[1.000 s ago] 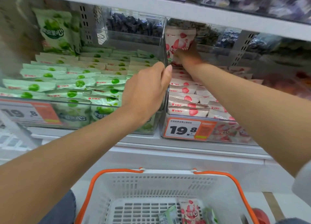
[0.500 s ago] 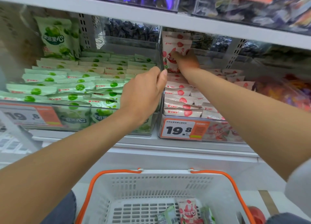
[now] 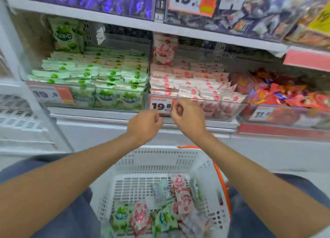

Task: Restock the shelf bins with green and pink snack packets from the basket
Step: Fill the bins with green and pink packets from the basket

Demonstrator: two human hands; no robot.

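A clear shelf bin [image 3: 110, 105] on the left holds rows of green snack packets [image 3: 100, 73]. The clear bin [image 3: 237, 109] beside it holds pink snack packets [image 3: 192, 84], with one pink packet [image 3: 164, 50] standing upright at the back. Below, a white basket [image 3: 160, 159] with orange handles holds several green and pink packets [image 3: 160, 209]. My left hand [image 3: 144, 125] and my right hand [image 3: 187, 116] hover in front of the pink bin's price tag, above the basket, fingers curled, holding nothing.
An upper shelf [image 3: 196, 32] carries purple and dark packets. Red and orange packets [image 3: 282, 93] fill the bin to the right. Price tags reading 19.8 [image 3: 160, 105] hang on the bin fronts. My legs flank the basket.
Both hands have pulled back out of the bins and dropped in front of the shelf edge. The right hand let go of the upright pink packet, which stays at the bin's back.
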